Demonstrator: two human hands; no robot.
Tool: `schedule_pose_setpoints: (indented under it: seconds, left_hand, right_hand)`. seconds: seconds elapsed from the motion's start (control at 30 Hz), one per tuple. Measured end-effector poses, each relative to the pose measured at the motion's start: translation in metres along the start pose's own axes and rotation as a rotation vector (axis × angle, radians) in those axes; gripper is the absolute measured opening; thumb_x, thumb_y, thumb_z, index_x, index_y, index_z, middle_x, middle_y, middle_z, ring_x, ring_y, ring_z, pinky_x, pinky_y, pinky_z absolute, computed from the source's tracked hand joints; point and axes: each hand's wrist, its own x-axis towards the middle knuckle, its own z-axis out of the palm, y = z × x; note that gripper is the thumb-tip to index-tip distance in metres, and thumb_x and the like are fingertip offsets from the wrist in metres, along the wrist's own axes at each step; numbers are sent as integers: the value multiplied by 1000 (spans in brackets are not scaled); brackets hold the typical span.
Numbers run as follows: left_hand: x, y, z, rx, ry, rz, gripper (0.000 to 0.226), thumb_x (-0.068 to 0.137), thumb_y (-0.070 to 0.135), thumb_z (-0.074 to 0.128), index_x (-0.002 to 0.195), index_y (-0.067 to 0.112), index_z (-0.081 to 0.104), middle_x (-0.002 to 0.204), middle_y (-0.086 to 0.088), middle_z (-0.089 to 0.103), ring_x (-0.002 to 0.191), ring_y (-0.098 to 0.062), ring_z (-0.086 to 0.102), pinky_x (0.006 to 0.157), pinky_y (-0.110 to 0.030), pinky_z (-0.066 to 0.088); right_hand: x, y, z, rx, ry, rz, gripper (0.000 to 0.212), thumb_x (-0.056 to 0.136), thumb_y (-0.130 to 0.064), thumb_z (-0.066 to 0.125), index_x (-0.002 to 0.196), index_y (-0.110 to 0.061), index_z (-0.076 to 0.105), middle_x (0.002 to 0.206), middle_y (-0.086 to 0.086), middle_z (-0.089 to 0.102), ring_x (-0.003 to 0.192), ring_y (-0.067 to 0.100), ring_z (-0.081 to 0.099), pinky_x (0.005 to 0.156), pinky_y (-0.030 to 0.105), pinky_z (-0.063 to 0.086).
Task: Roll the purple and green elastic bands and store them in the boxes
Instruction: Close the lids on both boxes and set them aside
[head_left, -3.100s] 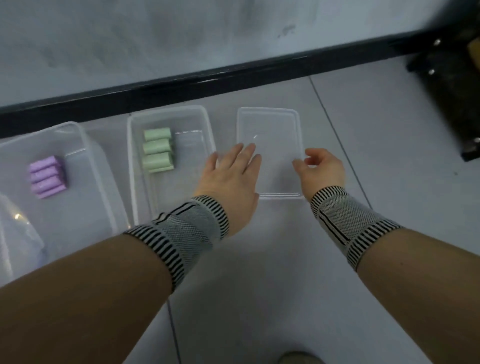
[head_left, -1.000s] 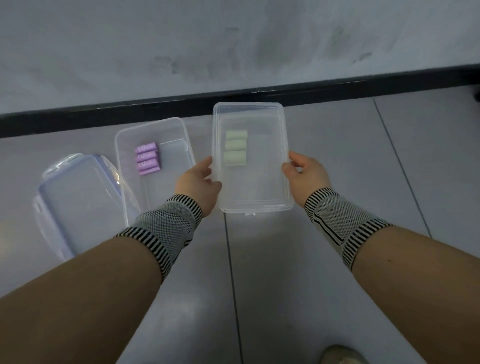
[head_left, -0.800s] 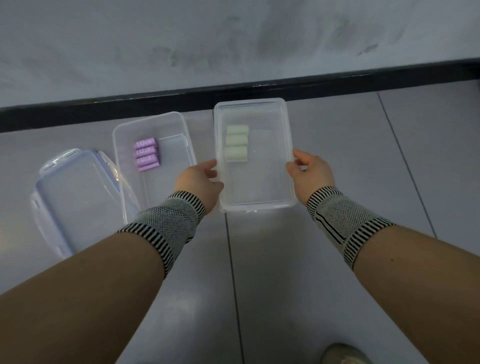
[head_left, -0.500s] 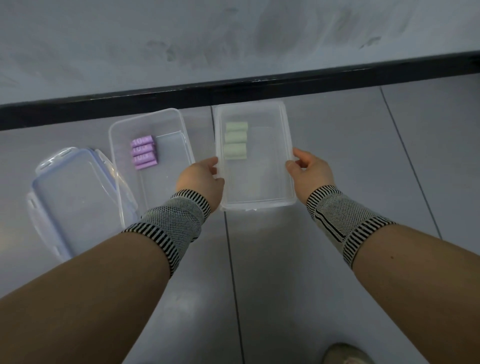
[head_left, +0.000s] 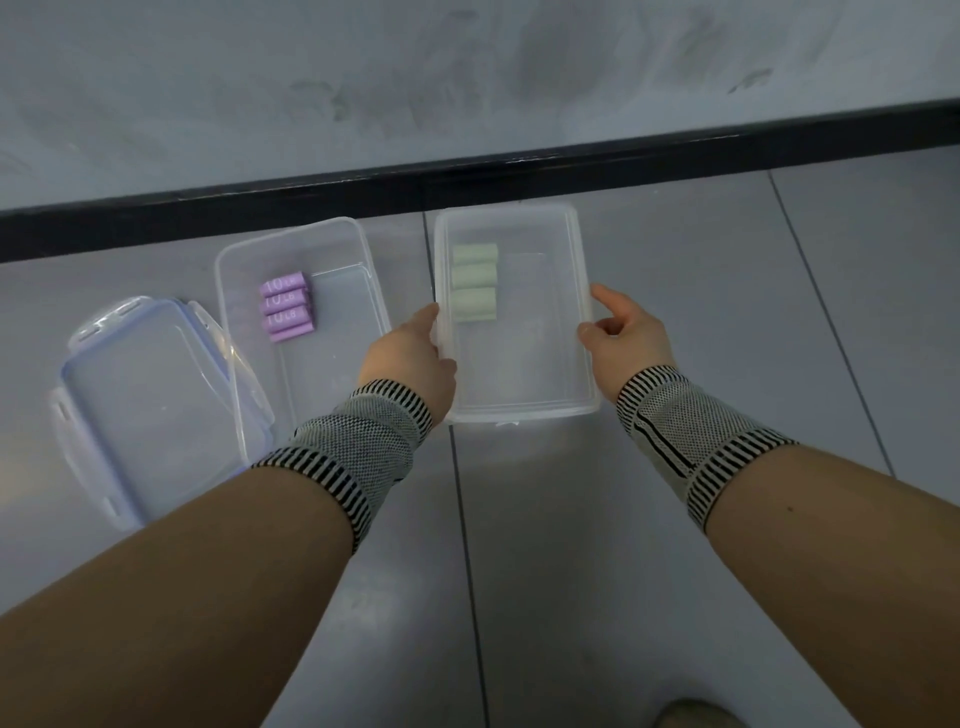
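We count three rolled green bands (head_left: 474, 283) already inside the right-hand clear box (head_left: 563, 400), whose flat lid seems to sit on top, and four rolled purple bands (head_left: 287, 306) inside the open box (head_left: 358, 239) to its left, so the rolling looks finished and what remains, we judge, is fitting the clip-lock lid (head_left: 150, 395) lying on the floor further left. Our left hand (head_left: 410, 358) and right hand (head_left: 621, 332) grip the long edges of the green box, fingers curled over its rim. The purple rolls read "10 LB" in white; the green ones show no legible print.
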Motion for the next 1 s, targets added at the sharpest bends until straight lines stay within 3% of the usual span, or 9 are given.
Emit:
schedule_pose_setpoints:
  seconds: [0.07, 0.13, 0.2, 0.27, 0.33, 0.4, 0.57, 1.0]
  left_hand:
    - [0, 1, 0, 83, -6, 30, 71, 92, 19, 53, 149, 27, 12, 133, -5, 52, 111, -26, 56, 88, -33, 46]
    - [-4, 4, -1, 188, 42, 111, 73, 91, 21, 54, 149, 24, 10, 145, -6, 33, 117, -27, 51, 88, -33, 44]
    - [-3, 8, -5, 311, 135, 253, 73, 92, 32, 51, 149, 22, 8, 156, -2, 8, 136, -29, 29, 104, -39, 35]
    - [7, 8, -10, 446, 165, 360, 72, 94, 45, 39, 149, 21, 0, 158, 1, -11, 145, -25, 0, 115, -44, 14]
    - [23, 6, -13, 569, 131, 375, 73, 94, 54, 26, 149, 20, -8, 156, 2, -19, 144, -22, -14, 117, -48, 3]
    - [35, 3, -11, 635, 71, 343, 75, 92, 59, 18, 148, 18, -10, 156, 2, -20, 144, -22, -16, 116, -51, 1]
    - [41, -4, -1, 625, 15, 326, 78, 91, 62, 15, 148, 17, -14, 155, 3, -23, 144, -20, -14, 116, -51, 0]
    - [48, -3, -1, 652, -7, 307, 81, 89, 66, 17, 148, 19, -12, 155, 4, -22, 144, -18, -12, 115, -54, 1]
  right_hand:
    - [-1, -4, 0, -50, -18, -4, 47, 93, -15, 52, 139, -26, 46, 89, 1, 54, 74, 13, 52, 78, 22, 47]
    - [-4, -7, 2, -265, -6, -74, 50, 95, -19, 46, 144, -26, 36, 118, 5, 50, 94, 17, 51, 90, 21, 39]
    - [-5, -11, 3, -559, 31, -207, 57, 96, -29, 43, 149, -24, 21, 148, 8, 27, 126, 27, 36, 104, 31, 29]
    - [0, -18, 4, -736, 5, -287, 66, 97, -43, 37, 151, -22, 6, 159, 2, 0, 143, 29, 9, 114, 43, 18]
    - [11, -26, 5, -832, -57, -318, 70, 96, -51, 30, 151, -22, -4, 158, -3, -15, 146, 27, -7, 117, 48, 8]
    - [23, -33, 6, -892, -110, -323, 72, 96, -54, 26, 150, -22, -8, 157, -4, -20, 145, 25, -13, 117, 50, 4]
    - [36, -27, 9, -952, -192, -269, 73, 95, -57, 21, 150, -20, -11, 158, -3, -17, 146, 25, -11, 116, 51, 4]
    - [42, -21, 12, -919, -203, -266, 69, 96, -54, 21, 149, -23, -11, 158, -5, -15, 146, 24, -5, 117, 52, 7]
